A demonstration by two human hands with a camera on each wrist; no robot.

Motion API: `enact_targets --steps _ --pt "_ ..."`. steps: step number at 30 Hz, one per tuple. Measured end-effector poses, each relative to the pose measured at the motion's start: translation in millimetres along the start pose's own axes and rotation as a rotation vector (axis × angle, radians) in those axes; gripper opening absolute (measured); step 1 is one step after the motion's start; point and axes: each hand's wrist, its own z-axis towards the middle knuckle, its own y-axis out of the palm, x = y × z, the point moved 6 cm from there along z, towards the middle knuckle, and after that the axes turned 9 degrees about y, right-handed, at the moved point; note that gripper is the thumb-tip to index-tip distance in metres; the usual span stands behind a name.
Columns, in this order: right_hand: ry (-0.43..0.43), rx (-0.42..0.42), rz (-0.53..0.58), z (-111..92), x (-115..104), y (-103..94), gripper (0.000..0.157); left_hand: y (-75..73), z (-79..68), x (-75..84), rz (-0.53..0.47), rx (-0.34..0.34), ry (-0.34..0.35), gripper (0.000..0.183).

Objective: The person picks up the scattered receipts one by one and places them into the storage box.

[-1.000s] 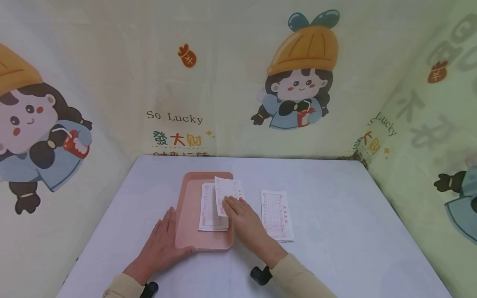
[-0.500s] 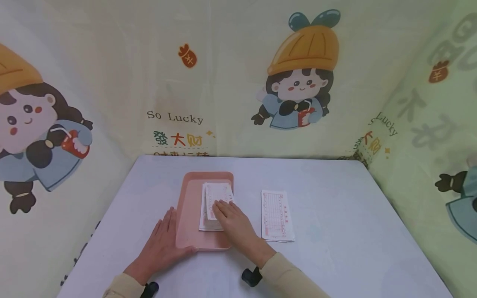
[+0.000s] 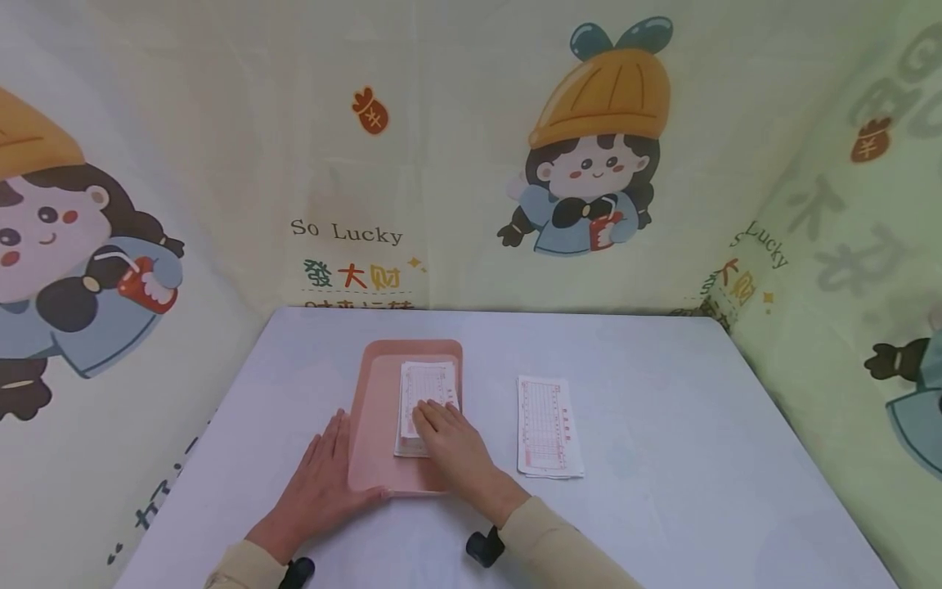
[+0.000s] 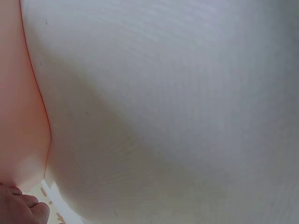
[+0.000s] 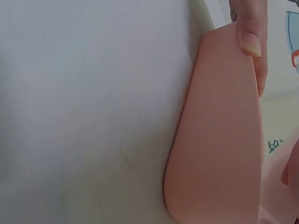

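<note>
A pink tray (image 3: 374, 409) lies on the white table with a small stack of printed paper forms in it. My right hand (image 3: 462, 458) holds the topmost form pad (image 3: 429, 379) low on its right side, over the stack; its thumb is hidden from above. Alongside the tray's left edge rests my left hand (image 3: 320, 470), fingers straight and thumb along the near rim. The right wrist view shows the left thumb (image 5: 250, 39) against the tray wall (image 5: 219, 121). Part of the curled right hand (image 4: 23, 205) appears beyond the tray in the left wrist view.
A second stack of red-printed forms (image 3: 546, 425) lies on the table (image 3: 662, 442) to the right of the tray. Behind the table hangs a cream cloth (image 3: 471, 180) with cartoon prints, and it also runs along both sides.
My right hand has moved left and down, bringing the tilted top form pad flat onto the stack in the tray. The left hand stays in place at the tray.
</note>
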Motion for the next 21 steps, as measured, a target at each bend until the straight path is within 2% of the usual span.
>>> enact_targets --steps 13,18,21 --pt "0.071 -0.123 -0.012 3.8 -3.1 17.3 0.052 1.6 1.7 0.8 0.001 -0.008 -0.018 0.129" --pt "0.132 -0.197 0.063 4.2 -2.5 22.6 0.051 1.8 1.8 1.1 0.007 -0.003 -0.014 0.129" --pt "0.148 -0.212 0.126 2.6 -2.4 22.9 0.054 1.7 1.5 0.7 0.004 -0.003 -0.014 0.129"
